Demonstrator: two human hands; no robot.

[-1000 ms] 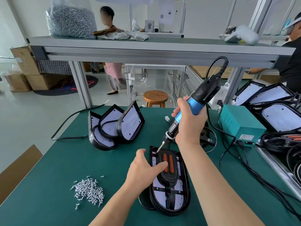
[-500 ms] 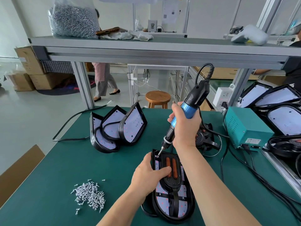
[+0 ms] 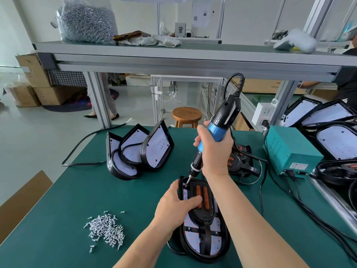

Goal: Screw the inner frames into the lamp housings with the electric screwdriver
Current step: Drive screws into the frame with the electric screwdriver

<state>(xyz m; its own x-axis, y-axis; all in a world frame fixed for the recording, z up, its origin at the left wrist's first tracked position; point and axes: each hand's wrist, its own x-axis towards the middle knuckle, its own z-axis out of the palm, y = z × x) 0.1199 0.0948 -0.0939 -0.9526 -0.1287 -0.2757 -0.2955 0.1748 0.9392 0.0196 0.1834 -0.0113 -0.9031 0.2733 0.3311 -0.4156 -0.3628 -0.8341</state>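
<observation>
At lower centre, a black teardrop-shaped lamp housing (image 3: 217, 242) lies flat on the green bench (image 3: 67, 200), a black inner frame with two orange strips (image 3: 205, 213) inside. The left hand (image 3: 173, 206) curls its grip over the housing's left rim, thumb on the frame. The right hand (image 3: 215, 151) wraps its grip round the blue-and-black electric screwdriver (image 3: 222, 122), bit at the housing's upper-left corner.

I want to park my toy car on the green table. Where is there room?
Bare green mat lies between the screw pile and the leaning housings, and left of the pile to the edge. Crowded: the middle, at the lamp housing, and the right, by the teal box and cables.
</observation>
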